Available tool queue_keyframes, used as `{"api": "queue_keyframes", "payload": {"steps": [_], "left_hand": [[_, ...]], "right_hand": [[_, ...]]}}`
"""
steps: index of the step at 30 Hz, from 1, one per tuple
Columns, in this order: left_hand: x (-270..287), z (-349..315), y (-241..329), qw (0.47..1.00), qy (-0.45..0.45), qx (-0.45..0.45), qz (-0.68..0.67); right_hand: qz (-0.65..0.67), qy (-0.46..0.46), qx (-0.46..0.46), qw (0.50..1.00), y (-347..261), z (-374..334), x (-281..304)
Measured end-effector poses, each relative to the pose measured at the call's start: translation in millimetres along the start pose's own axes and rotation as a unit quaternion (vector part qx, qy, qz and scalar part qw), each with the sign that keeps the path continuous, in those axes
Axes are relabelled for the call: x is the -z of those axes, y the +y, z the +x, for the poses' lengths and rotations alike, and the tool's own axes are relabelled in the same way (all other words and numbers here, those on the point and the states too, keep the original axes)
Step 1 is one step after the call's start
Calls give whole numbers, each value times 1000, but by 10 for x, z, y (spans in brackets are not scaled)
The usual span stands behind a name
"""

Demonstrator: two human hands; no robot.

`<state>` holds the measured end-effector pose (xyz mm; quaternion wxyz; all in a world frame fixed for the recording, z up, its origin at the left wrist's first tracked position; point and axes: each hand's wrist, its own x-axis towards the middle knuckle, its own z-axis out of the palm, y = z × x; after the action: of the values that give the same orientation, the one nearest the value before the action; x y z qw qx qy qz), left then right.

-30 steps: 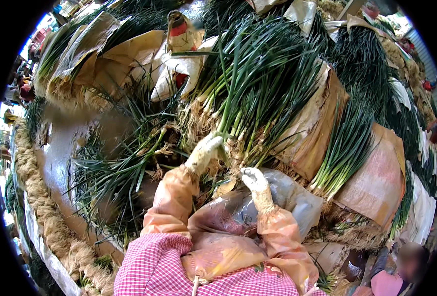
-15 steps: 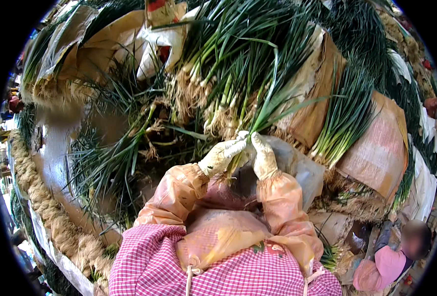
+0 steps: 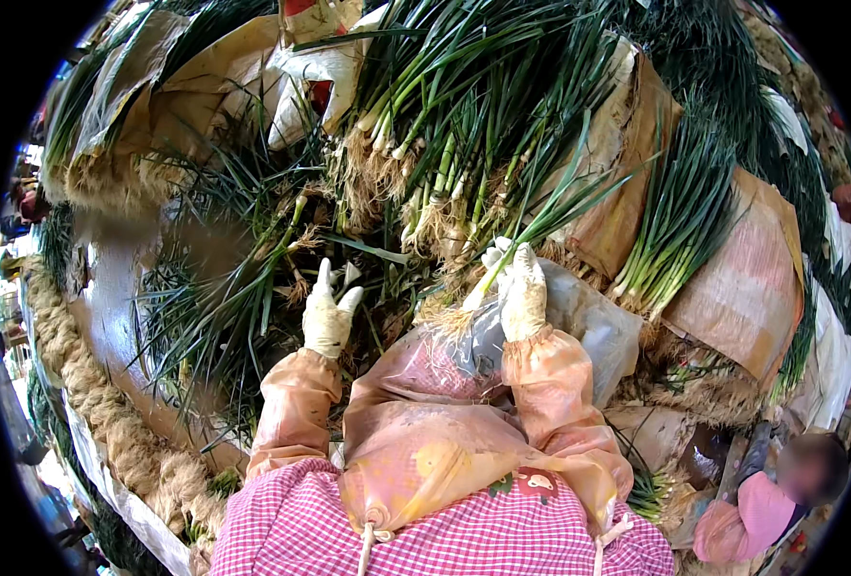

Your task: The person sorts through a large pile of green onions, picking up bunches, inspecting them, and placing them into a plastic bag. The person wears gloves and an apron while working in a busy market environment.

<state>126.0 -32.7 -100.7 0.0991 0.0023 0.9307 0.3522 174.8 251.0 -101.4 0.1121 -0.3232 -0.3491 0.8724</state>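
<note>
My left hand (image 3: pixel 328 312), in a cream glove, is raised with its fingers spread and nothing in them. It is over the dark heap of leaf scraps, near some loose green onions (image 3: pixel 214 312). My right hand (image 3: pixel 522 293), gloved alike, grips a green onion (image 3: pixel 477 294) by its stem. The white root end points down and left over my lap, and the green leaves stretch up to the right. Just beyond both hands lies a large pile of green onions (image 3: pixel 440 106), roots toward me.
A sorted bundle of green onions (image 3: pixel 670 230) lies at the right, between a brown sack sheet (image 3: pixel 627 163) and a pinkish sack (image 3: pixel 742 278). Stacked roots (image 3: pixel 108 413) form a wall at the left. A person in pink (image 3: pixel 756 518) sits at lower right.
My left hand has come off the green onion, moved left and opened. My right hand keeps hold of it; the leaves now lean further right and the root end shows.
</note>
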Motion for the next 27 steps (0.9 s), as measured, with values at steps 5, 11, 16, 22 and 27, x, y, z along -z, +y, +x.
{"api": "queue_keyframes", "payload": {"steps": [5,11,16,22,27], "left_hand": [[-233,-147,1328,957,-191,-211,-63],[-218,-113,945,891,-139,106,-419],[222,159,115,990,137,-20,32],[-539,-42,926,933,-279,-166,-157],[-217,488,733,826,25,40,-562]], "right_hand": [[-149,-11,45,988,73,-12,-26],[-72,-17,55,996,10,-54,-44],[-108,0,54,993,-19,-56,-87],[-306,-168,153,924,164,-134,-69],[-294,-161,154,929,35,-167,-155]]}}
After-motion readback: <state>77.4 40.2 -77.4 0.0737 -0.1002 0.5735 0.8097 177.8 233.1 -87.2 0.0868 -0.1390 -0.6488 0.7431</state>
